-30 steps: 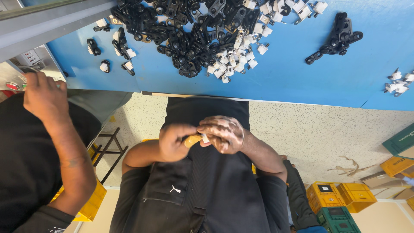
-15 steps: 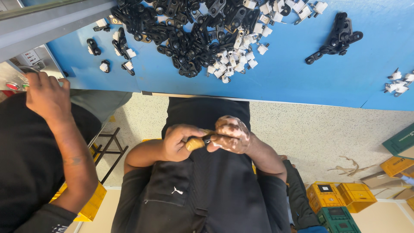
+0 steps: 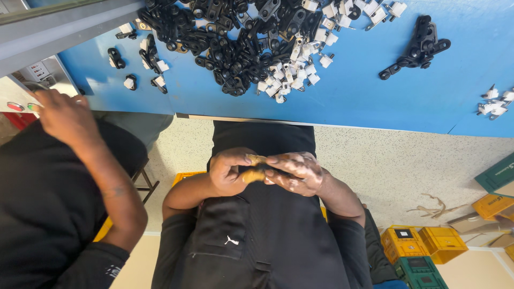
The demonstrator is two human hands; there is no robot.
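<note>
Left hand (image 3: 229,172) curled tight around a small yellowish-tan piece (image 3: 252,174), fingers closed over it. Right hand (image 3: 295,172), smeared pale, pinches the same piece from the other side, knuckles up. Both hands meet over the lap, elbows bent outward. Blue table (image 3: 364,91) above carries a heap of black parts (image 3: 230,37). A co-worker's hand (image 3: 64,115) sits left.

A single head-worn camera looks steeply down, close over the lap and the blue table (image 3: 375,96) edge.
</note>
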